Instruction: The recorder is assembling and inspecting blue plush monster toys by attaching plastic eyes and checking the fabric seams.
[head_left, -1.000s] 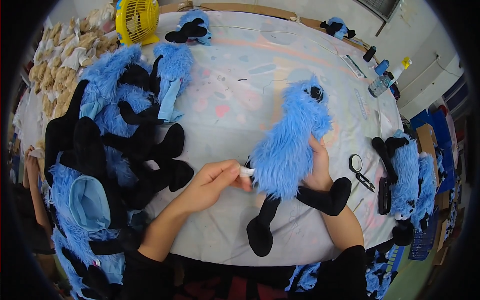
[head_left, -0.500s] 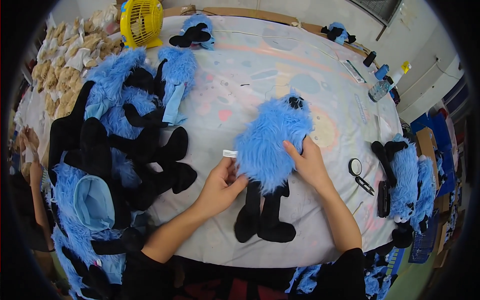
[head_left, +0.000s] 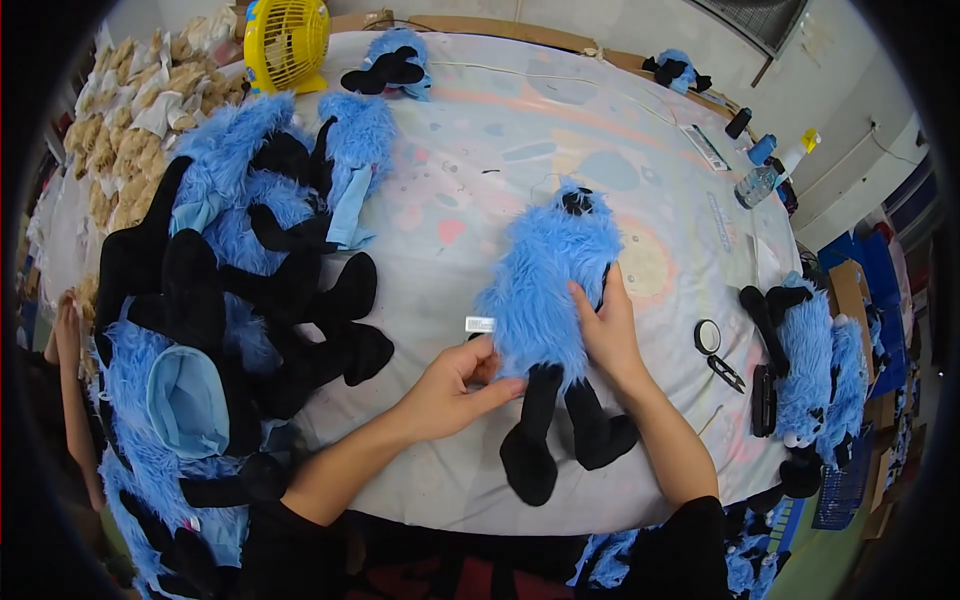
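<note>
Pretty bright, even light from overhead, so only soft shadows sit on the pale cloth-covered bench [head_left: 520, 130]. Centre looks sharp; heavy fisheye bends the edges, which go soft, with black vignette corners.

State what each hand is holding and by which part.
Both hold the blue plush toy: left hand grips its lower left edge beside the white tag; right hand presses flat on its right side.

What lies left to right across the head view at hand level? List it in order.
Pile of blue and black plush toys → left hand → blue plush toy → right hand → small round ring → black snips → plush toys at the table's right edge.
</note>
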